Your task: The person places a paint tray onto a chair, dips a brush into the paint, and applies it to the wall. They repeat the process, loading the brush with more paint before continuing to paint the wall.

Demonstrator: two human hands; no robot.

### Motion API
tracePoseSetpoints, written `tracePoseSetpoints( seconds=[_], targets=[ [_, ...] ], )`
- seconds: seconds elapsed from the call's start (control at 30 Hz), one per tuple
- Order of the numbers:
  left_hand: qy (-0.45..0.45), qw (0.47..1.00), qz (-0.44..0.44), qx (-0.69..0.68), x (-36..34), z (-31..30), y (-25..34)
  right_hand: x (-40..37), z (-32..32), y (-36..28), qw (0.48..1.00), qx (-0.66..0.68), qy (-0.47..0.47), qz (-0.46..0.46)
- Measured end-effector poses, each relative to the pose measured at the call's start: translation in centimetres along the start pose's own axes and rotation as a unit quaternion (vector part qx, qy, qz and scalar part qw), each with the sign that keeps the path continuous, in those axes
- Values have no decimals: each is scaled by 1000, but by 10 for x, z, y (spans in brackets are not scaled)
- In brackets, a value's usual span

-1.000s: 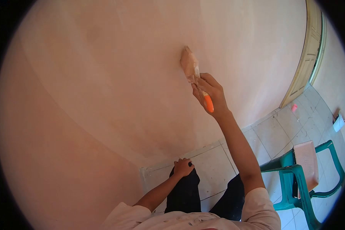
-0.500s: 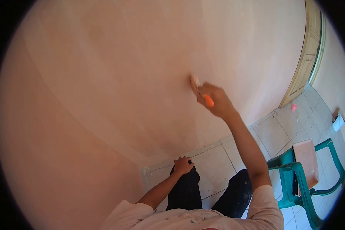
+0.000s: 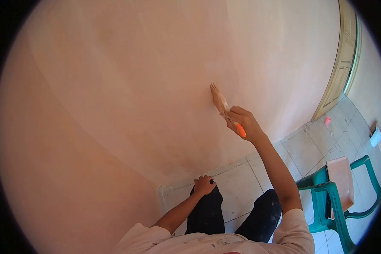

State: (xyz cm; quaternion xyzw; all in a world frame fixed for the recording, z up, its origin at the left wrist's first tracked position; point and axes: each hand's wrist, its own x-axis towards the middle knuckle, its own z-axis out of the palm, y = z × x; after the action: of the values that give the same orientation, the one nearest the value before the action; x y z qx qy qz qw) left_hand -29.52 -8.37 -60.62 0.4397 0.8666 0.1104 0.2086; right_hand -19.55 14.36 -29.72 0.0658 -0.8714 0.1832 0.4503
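Observation:
My right hand (image 3: 246, 123) is closed around a paintbrush (image 3: 219, 101) with an orange handle end. The brush slants up to the left, its pinkish bristles against the pale pink wall (image 3: 156, 76). Some bristle tips look split apart. My left hand (image 3: 204, 185) lies over my left knee, fingers spread on the dark trousers (image 3: 205, 213). A small dark patch shows beside its thumb; I cannot make out what it is.
To my right stands a green plastic chair (image 3: 333, 199) with a pink tray (image 3: 341, 182) on it. Behind it are a white container (image 3: 375, 137) and a small pink object (image 3: 327, 120) on the tiled floor (image 3: 302, 148). A wooden door (image 3: 338, 72) is at upper right.
My right hand has moved down and slightly right along the wall, and more of the brush head shows. My left hand stays on the knee.

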Motion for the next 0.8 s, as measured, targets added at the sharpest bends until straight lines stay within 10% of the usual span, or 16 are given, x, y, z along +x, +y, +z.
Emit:
tracePoseSetpoints(
  seconds=[0.2, 0.27, 0.53, 0.7, 0.8],
  targets=[
    [32, 999, -1, 1, 1, 4, -4, 27, -27, -8, 992, 11, -114, 42],
    [31, 999, -7, 4, -1, 6, -3, 63, -35, -9, 996, 0, -54, -77],
    [29, 999, -6, -17, -6, -1, 2, 39, -7, 9, 991, -27, 123, -50],
    [34, 999, -6, -17, -9, 1, -3, -90, 79, 22, 973, 68, 184, 119],
    [45, 999, -1, -10, -4, 0, -6, -101, 105, 0, 814, 355, 323, 329]
  ],
)
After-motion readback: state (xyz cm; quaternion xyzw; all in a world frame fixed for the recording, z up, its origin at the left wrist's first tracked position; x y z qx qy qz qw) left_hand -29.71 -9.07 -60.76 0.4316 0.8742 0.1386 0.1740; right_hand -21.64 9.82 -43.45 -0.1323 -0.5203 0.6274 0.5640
